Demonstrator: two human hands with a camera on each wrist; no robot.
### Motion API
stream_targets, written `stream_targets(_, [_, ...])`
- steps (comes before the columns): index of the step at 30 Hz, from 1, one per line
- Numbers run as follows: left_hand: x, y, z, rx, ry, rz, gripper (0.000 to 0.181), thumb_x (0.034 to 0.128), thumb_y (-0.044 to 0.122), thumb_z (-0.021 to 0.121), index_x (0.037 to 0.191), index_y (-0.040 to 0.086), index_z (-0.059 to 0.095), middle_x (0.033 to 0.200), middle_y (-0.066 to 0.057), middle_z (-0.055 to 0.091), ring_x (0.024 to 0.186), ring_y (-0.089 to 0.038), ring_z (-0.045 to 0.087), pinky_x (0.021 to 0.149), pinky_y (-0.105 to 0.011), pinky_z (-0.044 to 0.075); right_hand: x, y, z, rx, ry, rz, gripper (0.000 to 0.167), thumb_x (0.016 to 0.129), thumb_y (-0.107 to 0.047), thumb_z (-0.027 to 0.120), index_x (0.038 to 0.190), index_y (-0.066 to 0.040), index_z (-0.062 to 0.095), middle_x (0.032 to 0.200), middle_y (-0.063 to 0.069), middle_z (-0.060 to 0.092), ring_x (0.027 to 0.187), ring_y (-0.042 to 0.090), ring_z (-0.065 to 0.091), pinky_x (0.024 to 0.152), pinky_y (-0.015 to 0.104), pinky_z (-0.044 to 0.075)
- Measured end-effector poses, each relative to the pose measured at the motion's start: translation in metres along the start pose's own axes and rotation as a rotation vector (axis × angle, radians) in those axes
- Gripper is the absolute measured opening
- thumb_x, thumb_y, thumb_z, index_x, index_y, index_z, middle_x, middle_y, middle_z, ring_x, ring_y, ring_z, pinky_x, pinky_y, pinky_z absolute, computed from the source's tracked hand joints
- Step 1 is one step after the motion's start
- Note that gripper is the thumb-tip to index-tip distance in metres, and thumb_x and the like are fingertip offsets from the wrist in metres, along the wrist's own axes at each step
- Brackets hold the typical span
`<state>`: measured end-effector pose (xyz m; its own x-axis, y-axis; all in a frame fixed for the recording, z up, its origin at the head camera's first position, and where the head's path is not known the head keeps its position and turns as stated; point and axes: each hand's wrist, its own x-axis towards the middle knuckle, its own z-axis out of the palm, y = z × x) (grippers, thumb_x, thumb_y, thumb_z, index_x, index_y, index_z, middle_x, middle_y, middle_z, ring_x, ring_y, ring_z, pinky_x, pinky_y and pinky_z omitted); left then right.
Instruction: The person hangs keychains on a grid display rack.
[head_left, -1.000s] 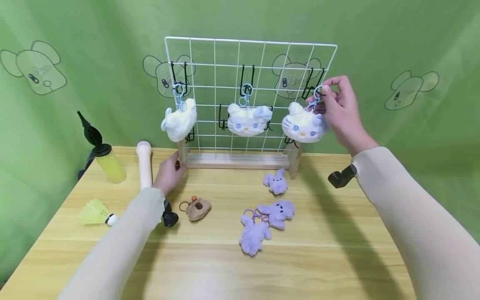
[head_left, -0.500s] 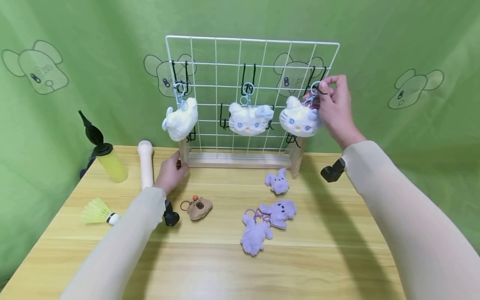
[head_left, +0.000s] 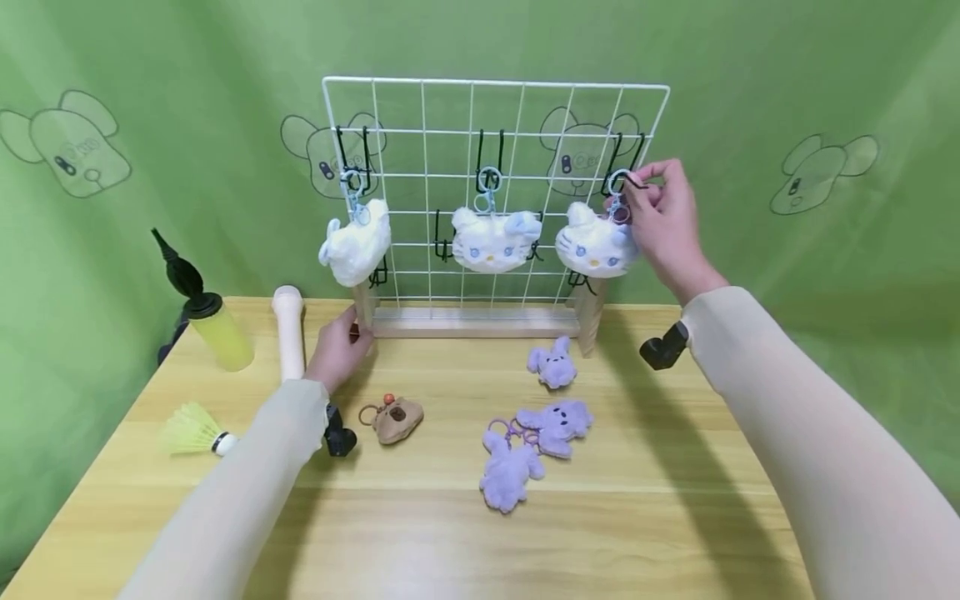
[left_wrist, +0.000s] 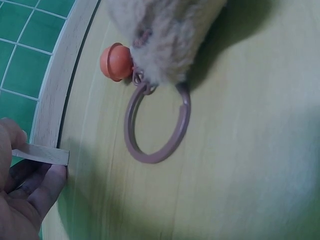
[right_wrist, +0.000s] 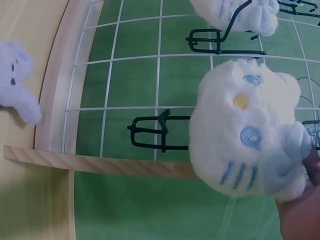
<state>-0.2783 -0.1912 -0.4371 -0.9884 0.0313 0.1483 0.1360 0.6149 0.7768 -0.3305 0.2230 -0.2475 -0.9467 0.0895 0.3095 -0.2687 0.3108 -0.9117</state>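
A white wire grid rack (head_left: 497,83) stands on a wooden base at the back of the table. My left hand (head_left: 339,348) grips the rack's left wooden foot (left_wrist: 42,153) between thumb and fingers. At the upper right, my right hand (head_left: 667,221) pinches the light-blue ring of a white cat plush keychain (head_left: 595,246), at the tip of a black hook. Part of the ring is hidden by the thumb. A second white cat plush keychain (head_left: 493,242) hangs on the middle hook, and a third cat plush keychain (head_left: 356,246), turned sideways, hangs at left.
Three purple plush keychains (head_left: 510,475) lie in front of the rack, and a brown plush keychain (head_left: 397,418) with an orange bell lies nearer the left hand. Farther left are a white microphone-shaped object (head_left: 288,333), a yellow pump bottle (head_left: 225,337) and a shuttlecock (head_left: 191,429).
My right hand has moved left with the cat plush keychain, bringing its ring over the hook's tip. The left hand stays on the rack's foot.
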Motion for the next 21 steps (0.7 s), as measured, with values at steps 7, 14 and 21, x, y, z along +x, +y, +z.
stream_targets(7, [-0.002, -0.004, 0.001, -0.006, 0.004, -0.016, 0.052, 0.1036, 0.006, 0.049, 0.153, -0.007, 0.042, 0.131, -0.037, 0.064, 0.117, -0.048, 0.068, 0.098, -0.053, 0.063, -0.004, 0.008, -0.005, -0.11, -0.016, -0.027, 0.004, 0.111, -0.019, 0.047, 0.112, -0.017, 0.051, 0.094, -0.012, 0.063, 0.088, 0.002, 0.063, 0.076, 0.009, 0.057])
stream_targets(14, [-0.001, 0.0, 0.0, -0.003, 0.004, -0.018, 0.052, 0.1035, 0.005, 0.05, 0.153, -0.006, 0.042, 0.129, -0.037, 0.065, 0.114, -0.048, 0.069, 0.095, -0.052, 0.064, -0.018, 0.0, -0.02, -0.143, 0.011, 0.004, 0.005, 0.111, -0.024, 0.047, 0.11, -0.022, 0.051, 0.105, -0.011, 0.062, 0.101, 0.004, 0.061, 0.087, 0.008, 0.056])
stream_targets(21, [0.0, 0.001, -0.001, 0.0, -0.003, -0.012, 0.053, 0.1038, 0.006, 0.05, 0.155, -0.005, 0.041, 0.129, -0.036, 0.065, 0.114, -0.047, 0.069, 0.095, -0.052, 0.064, -0.042, -0.013, -0.033, -0.041, 0.038, -0.035, 0.006, 0.109, -0.021, 0.051, 0.112, -0.017, 0.055, 0.104, -0.009, 0.063, 0.101, 0.006, 0.061, 0.087, 0.008, 0.057])
